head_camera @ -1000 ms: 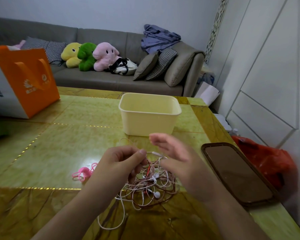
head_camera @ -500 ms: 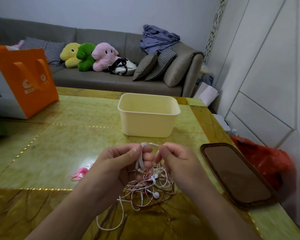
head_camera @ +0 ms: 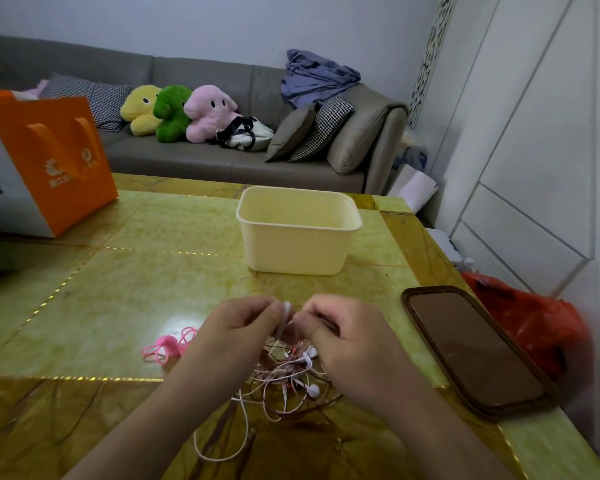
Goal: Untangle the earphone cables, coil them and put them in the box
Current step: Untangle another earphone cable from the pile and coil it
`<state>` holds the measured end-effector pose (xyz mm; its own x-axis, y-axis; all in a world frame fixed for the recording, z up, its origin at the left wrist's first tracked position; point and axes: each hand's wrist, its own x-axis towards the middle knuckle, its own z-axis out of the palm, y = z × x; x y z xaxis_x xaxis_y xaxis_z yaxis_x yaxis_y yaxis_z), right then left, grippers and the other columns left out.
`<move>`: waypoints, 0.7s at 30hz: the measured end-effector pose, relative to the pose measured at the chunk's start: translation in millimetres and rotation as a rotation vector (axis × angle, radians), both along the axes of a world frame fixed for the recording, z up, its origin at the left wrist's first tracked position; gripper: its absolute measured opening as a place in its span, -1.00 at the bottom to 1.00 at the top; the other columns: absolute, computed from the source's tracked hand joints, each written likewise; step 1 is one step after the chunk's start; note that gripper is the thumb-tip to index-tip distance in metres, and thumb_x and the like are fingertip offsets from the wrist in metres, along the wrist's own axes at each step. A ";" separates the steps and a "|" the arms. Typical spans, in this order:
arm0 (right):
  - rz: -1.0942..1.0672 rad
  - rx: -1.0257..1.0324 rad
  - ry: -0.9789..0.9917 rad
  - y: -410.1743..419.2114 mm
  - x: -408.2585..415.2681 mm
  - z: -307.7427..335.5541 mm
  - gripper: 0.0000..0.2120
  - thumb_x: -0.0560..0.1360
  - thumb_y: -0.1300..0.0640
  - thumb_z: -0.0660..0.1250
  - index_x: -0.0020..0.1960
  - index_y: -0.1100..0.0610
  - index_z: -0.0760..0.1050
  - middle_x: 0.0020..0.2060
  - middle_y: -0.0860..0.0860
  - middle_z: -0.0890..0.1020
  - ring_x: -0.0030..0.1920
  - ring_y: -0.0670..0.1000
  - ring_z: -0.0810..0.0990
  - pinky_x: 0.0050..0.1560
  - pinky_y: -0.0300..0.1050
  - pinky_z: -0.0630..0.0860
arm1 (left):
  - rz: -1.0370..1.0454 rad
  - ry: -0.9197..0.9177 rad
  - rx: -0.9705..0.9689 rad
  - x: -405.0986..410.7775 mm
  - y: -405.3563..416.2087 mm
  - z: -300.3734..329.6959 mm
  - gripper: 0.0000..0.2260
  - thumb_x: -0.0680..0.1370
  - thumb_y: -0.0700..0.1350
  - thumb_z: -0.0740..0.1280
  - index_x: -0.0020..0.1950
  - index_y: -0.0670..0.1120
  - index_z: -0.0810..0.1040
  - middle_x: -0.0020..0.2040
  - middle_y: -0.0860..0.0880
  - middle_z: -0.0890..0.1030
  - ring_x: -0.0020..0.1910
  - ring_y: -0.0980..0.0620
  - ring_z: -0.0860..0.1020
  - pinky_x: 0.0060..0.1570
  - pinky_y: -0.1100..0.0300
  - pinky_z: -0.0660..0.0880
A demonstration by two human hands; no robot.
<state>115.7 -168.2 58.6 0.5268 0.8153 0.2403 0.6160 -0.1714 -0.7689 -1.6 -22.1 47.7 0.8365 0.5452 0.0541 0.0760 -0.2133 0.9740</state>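
while both hands work the top of the knot, the likeliest trouble is pulling the wrong strand: the tangled earphone cables (head_camera: 288,379) are white and reddish-brown wires looped through one another, and a tug on a strand that runs under another would tighten the snarl, not free it. a hard pull could also drag the heap toward the table edge, where a loose white loop (head_camera: 222,445) trails. the left hand (head_camera: 238,329) has its fingers curled, pinching a white piece of the earphones between thumb and fingertip; the right hand (head_camera: 343,337) is curled too, fingertips pinching wire just beside it. the heap lies on the green table (head_camera: 136,289) directly below and between the hands, its upper strands rising into their grip. the cream box (head_camera: 298,247) stands beyond the hands, open-topped, with no cable visible in it. a pink earphone bundle (head_camera: 168,346) lies just left of the left wrist.
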 end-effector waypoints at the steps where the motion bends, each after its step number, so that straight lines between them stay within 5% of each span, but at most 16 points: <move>1: -0.018 0.040 0.001 -1.7 2.5 1.2 -0.74 0.68 0.03 0.37 -0.17 0.07 0.62 -0.38 0.03 0.63 -0.42 -0.03 0.51 -0.38 0.06 0.44 | -0.037 0.024 -0.029 -0.3 -2.1 1.0 -0.69 0.72 -0.09 0.26 -0.05 -0.16 0.74 -0.20 -0.10 0.73 -0.22 -0.02 0.68 -0.29 0.06 0.60; 6: -0.093 0.104 0.138 -2.8 11.8 0.6 -0.73 0.67 0.08 0.38 -0.21 0.07 0.57 -0.45 -0.06 0.50 -0.44 -0.12 0.39 -0.42 -0.12 0.33 | -0.144 -0.125 -0.438 -2.9 -12.3 8.5 -0.72 0.62 -0.06 0.32 -0.07 -0.21 0.73 -0.24 -0.17 0.63 -0.31 -0.02 0.56 -0.38 0.18 0.46; 10: -0.032 -0.001 0.135 3.0 6.3 -7.1 -0.76 0.69 0.11 0.32 -0.15 0.08 0.58 -0.36 0.02 0.57 -0.38 -0.05 0.45 -0.33 -0.02 0.39 | -0.108 -0.328 -0.649 -1.8 -8.9 13.7 -0.72 0.58 -0.19 0.30 0.20 -0.26 0.70 0.12 -0.25 0.73 0.06 -0.09 0.72 -0.36 0.16 0.58; 14: 0.028 -0.118 0.058 5.1 -0.5 -10.3 -0.77 0.68 0.08 0.33 -0.15 0.08 0.56 -0.40 -0.09 0.51 -0.40 -0.15 0.43 -0.36 -0.15 0.34 | 0.038 -0.256 -0.349 2.1 -3.7 7.1 -0.74 0.70 -0.25 0.23 0.27 -0.17 0.67 0.14 -0.10 0.76 0.18 -0.04 0.71 -0.21 0.10 0.67; 18: 0.021 -0.042 0.018 1.4 1.3 -3.5 -0.78 0.63 0.06 0.43 -0.17 0.07 0.60 -0.41 -0.05 0.57 -0.41 -0.11 0.46 -0.37 -0.03 0.40 | -0.032 -0.038 0.025 0.3 0.5 -3.9 -0.67 0.75 -0.06 0.22 -0.04 -0.14 0.70 -0.14 -0.10 0.72 -0.14 -0.10 0.67 -0.20 -0.08 0.63; 21: -0.013 0.039 0.013 -2.9 5.3 1.5 -0.78 0.62 0.03 0.45 -0.18 0.05 0.63 -0.39 0.02 0.63 -0.40 -0.03 0.51 -0.35 0.01 0.45 | -0.081 0.013 0.006 -1.0 -5.1 -1.8 -0.59 0.72 0.01 0.24 -0.18 -0.20 0.67 -0.34 -0.14 0.60 -0.36 0.01 0.54 -0.35 0.02 0.48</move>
